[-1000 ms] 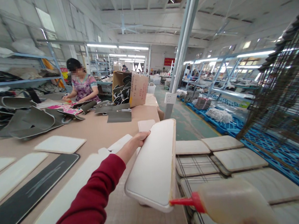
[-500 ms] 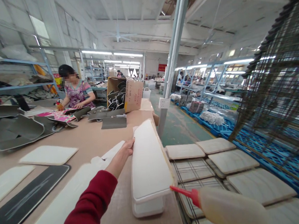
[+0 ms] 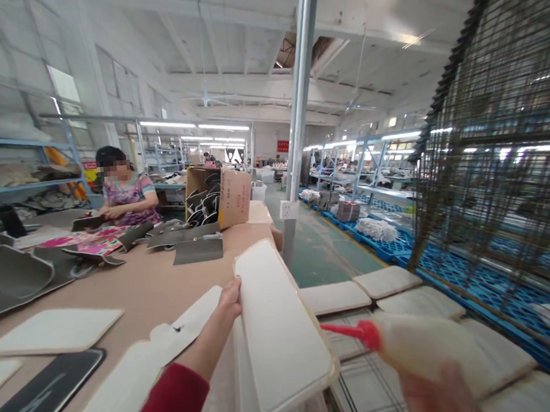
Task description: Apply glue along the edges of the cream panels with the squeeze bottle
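Note:
My left hand point(image 3: 230, 300) grips the left edge of a long white panel point(image 3: 282, 332) with rounded corners, tilted above the table edge. Beneath it lies another white panel point(image 3: 245, 386), mostly covered. My right hand point(image 3: 440, 396), blurred at the bottom, is wrapped round a cloudy squeeze bottle point(image 3: 423, 337) with yellowish contents. Its red nozzle point(image 3: 346, 331) points left, close to the panel's right edge; whether it touches, I cannot tell. Left of my forearm are a white sheet point(image 3: 122, 383), a black panel point(image 3: 42, 396) and a white panel point(image 3: 56, 330).
Pale panels point(image 3: 418, 302) lie on a wire rack at the right, beside a tall stack of wire racks point(image 3: 488, 126). A carton point(image 3: 234, 198) of dark pieces stands at the table's far end, near a metal post point(image 3: 295, 103). Across the table sits a co-worker point(image 3: 131, 195).
The held panel has turned and come lower and nearer. The nozzle has shifted up along its right edge, and my right hand has come into view. The whole view has tilted and turned slightly.

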Demonstrator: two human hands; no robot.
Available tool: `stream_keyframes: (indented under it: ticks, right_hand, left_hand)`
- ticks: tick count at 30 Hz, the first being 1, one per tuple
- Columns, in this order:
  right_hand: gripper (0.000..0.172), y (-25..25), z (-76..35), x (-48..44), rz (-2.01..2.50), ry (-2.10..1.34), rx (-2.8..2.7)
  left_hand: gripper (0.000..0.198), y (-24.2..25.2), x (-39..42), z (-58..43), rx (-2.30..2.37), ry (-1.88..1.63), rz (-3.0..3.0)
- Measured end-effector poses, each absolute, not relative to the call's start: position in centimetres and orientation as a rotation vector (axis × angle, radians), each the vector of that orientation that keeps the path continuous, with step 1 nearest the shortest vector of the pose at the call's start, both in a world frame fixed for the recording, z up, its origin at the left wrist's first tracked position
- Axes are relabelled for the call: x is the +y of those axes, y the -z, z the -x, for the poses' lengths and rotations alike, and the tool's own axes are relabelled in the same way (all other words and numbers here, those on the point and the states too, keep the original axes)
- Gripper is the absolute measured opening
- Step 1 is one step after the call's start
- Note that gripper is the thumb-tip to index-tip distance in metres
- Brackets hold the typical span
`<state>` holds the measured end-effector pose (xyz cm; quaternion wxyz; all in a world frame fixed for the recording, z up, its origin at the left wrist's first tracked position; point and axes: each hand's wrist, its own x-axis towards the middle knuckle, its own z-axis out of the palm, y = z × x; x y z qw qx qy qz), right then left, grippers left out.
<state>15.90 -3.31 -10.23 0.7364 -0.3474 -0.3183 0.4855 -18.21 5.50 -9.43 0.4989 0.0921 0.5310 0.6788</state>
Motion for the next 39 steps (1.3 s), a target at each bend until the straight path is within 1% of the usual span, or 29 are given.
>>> stream_keyframes:
  ticks: [2, 6, 9, 11, 16, 22, 27, 32, 36, 39]
  right_hand:
    - [0.051, 7.4, -15.8, -1.9, 0.693, -1.079, -0.618]
    - [0.063, 4.1, -15.4, 0.6, 0.581, -1.087, -0.876]
    - [0.058, 3.7, -15.6, 2.0, 0.589, -1.082, -0.977]
    - [0.054, 3.8, -15.9, 2.4, 0.607, -1.092, -1.008]
    - [0.056, 4.4, -16.9, 1.6, 0.647, -1.156, -1.054]
    - [0.06, 5.5, -17.6, 0.6, 0.784, -1.179, -0.948]
    - [0.06, 6.7, -17.9, -0.3, 0.826, -1.202, -0.922]
    - [0.062, 8.8, -19.7, -0.4, 0.821, -1.283, -0.941]
    - [0.058, 10.8, -21.4, 0.1, 0.835, -1.357, -0.996]
    - [0.058, 11.1, -21.2, -0.7, 0.852, -1.347, -0.968]
  left_hand:
    - [0.012, 8.8, 5.1, 17.8, 1.259, -1.623, -0.292]
    - [0.01, 7.5, 4.6, 16.7, 1.214, -1.56, -0.417]
    - [0.011, 6.7, 4.5, 16.1, 1.201, -1.506, -0.476]
    - [0.01, 6.3, 4.4, 15.9, 1.2, -1.479, -0.5]
    - [0.012, 6.2, 4.3, 16.1, 1.225, -1.435, -0.51]
    - [0.014, 6.6, 4.8, 16.3, 1.249, -1.384, -0.492]
    - [0.015, 6.9, 5.5, 16.3, 1.241, -1.344, -0.464]
    - [0.013, 7.2, 6.1, 16.8, 1.245, -1.352, -0.404]
    - [0.013, 7.8, 6.4, 17.3, 1.245, -1.369, -0.35]
    - [0.012, 8.3, 6.5, 17.9, 1.223, -1.405, -0.313]
